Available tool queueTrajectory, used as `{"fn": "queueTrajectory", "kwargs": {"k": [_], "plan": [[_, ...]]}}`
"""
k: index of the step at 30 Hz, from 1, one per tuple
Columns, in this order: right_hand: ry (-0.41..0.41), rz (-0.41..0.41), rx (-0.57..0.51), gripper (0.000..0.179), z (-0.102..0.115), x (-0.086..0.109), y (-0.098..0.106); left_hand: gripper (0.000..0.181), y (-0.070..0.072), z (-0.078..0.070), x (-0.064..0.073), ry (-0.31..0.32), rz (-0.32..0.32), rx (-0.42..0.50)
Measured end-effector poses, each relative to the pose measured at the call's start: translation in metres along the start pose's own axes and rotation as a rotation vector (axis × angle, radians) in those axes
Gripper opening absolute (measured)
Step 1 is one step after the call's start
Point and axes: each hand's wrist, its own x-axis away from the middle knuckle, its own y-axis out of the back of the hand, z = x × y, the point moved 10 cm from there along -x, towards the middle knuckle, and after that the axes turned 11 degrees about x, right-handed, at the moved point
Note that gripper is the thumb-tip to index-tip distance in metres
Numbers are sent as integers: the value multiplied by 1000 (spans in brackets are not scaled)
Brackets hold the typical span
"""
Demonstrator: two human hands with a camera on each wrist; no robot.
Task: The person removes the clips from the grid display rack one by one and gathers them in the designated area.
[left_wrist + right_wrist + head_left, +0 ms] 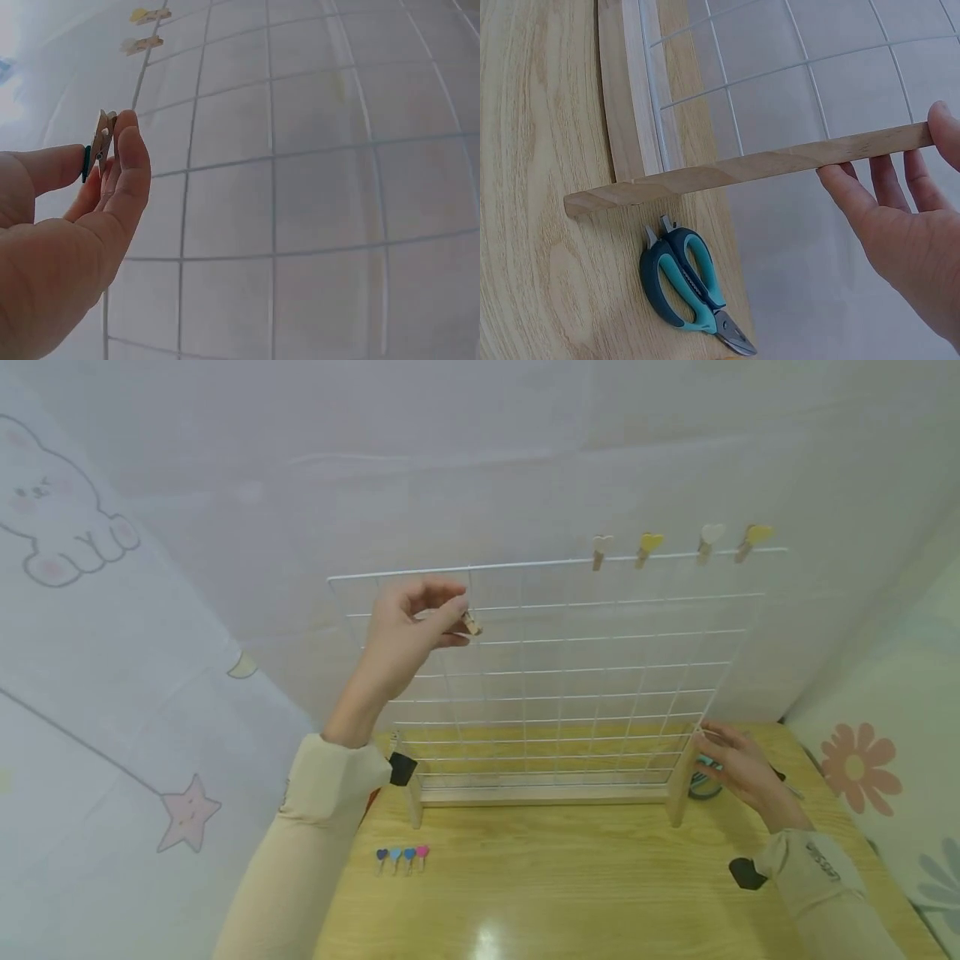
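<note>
Between thumb and fingers, my left hand point(405, 635) pinches a small wooden clothespin point(100, 142) with a dark green piece on one side. It is held in front of the upper left of a white wire grid point(540, 563), just below the top wire. My right hand point(738, 768) holds the wooden side post point(742, 169) of the grid's stand, thumb on one side and fingers on the other. Heart-topped clothespins, white point(711, 537) and yellow point(650, 542) by turns, are clipped along the right part of the top wire.
On the wooden table point(555, 877), in front of the stand's left foot, lies a row of clothespins with navy point(382, 854), blue and pink point(422, 852) hearts. Teal-handled scissors point(697, 285) lie beside the right post. A pale cloth point(450, 460) hangs behind the grid.
</note>
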Motion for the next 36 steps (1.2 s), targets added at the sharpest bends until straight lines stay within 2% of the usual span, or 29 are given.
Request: {"fn": "queueTrajectory", "kwargs": {"k": [6, 17, 22, 28, 32, 36], "plan": [[2, 4, -2, 79, 0, -1, 0, 26, 17, 31, 20, 89, -4, 16], [22, -3, -30, 79, 2, 1, 0, 29, 32, 91, 48, 205, -14, 98], [17, 0, -47, 79, 0, 0, -2, 27, 47, 109, 63, 227, -26, 118], [25, 11, -43, 80, 4, 1, -3, 25, 69, 132, 80, 276, -68, 144], [25, 11, -51, 80, 3, 1, -3, 25, 77, 149, 91, 312, -94, 166], [21, 7, -59, 79, 2, 1, -3, 28, 82, 164, 101, 331, -107, 145]]}}
